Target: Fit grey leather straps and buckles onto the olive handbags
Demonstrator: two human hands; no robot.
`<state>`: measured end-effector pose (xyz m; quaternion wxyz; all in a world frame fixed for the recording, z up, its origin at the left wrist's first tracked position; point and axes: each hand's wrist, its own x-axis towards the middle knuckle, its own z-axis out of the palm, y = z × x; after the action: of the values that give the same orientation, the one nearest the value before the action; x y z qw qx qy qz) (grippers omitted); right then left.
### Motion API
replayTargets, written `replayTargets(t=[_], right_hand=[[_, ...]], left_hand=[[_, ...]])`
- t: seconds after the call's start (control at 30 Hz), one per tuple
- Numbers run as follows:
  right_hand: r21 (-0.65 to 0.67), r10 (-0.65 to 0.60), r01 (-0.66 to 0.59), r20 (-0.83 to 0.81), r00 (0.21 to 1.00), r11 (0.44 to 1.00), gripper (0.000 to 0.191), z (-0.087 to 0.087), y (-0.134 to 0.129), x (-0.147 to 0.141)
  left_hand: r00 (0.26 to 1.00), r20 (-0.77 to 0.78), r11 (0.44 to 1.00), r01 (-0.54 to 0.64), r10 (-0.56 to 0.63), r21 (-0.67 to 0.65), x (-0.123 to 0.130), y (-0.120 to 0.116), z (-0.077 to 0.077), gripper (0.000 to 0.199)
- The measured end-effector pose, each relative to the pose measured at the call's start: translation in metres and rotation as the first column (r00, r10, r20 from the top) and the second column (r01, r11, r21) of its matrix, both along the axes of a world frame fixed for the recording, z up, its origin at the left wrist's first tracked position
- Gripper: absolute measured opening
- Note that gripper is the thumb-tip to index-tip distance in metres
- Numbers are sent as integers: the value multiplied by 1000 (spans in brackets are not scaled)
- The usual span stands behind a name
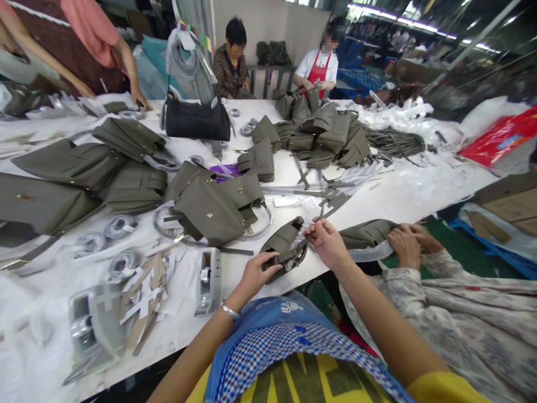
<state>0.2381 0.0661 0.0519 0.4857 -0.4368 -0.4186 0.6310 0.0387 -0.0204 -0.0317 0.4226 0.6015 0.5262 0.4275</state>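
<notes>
A small olive-green bag (282, 238) lies near the table's front edge, with dark straps and metal fittings on its near side. My left hand (255, 275) grips its lower left side, thumb and fingers closed on the bag. At its right end, my right hand (329, 242) is closed in a pinch. Clear plastic and a thin dark piece show by those fingertips, but what exactly they hold is too small to tell. Close to my left wrist stands a grey tape dispenser (208, 281). Olive bags with gold fittings (212, 210) lie just beyond my left hand.
On the right, a co-worker's hands (406, 246) hold another olive bag (369, 232). A second tape dispenser (94, 322), cardboard strips (146, 291) and tape rolls (119, 225) are at left. A black bag (197, 119) and an olive bag pile (321, 131) stand farther back. People work across the table.
</notes>
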Motion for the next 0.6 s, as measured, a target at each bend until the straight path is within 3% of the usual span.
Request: replayTargets(t=[0.1,0.23,0.33,0.4,0.47,0.53,0.6], right_hand=[[-57,-119,110,-177,977,992,30,0,9,13],[-94,-228,213,-205,952,973,34,0,13,30],[-6,-244,247,-179,953,969,34,10,16,40],[68,-182,185,-51,982,980,30,21,14,44],[120,-35,3,265,964,993,28,30,8,42],[83,172,-280,613,771,956,29,35,-2,36],[-32,333,-518,800,499,855,28,35,-13,29]], left_hand=[[997,1,997,-71,71,28,0,-4,-1,28],[978,-135,981,-138,157,138,-1,-8,-5,27],[986,-85,989,-142,144,34,-1,-10,-10,32],[993,23,990,-116,118,-83,1,-11,-13,38],[984,117,981,-115,133,-155,5,-11,-14,42],[976,161,977,-119,148,-179,9,-10,-14,39],[973,180,976,-114,148,-187,12,-9,-14,34]])
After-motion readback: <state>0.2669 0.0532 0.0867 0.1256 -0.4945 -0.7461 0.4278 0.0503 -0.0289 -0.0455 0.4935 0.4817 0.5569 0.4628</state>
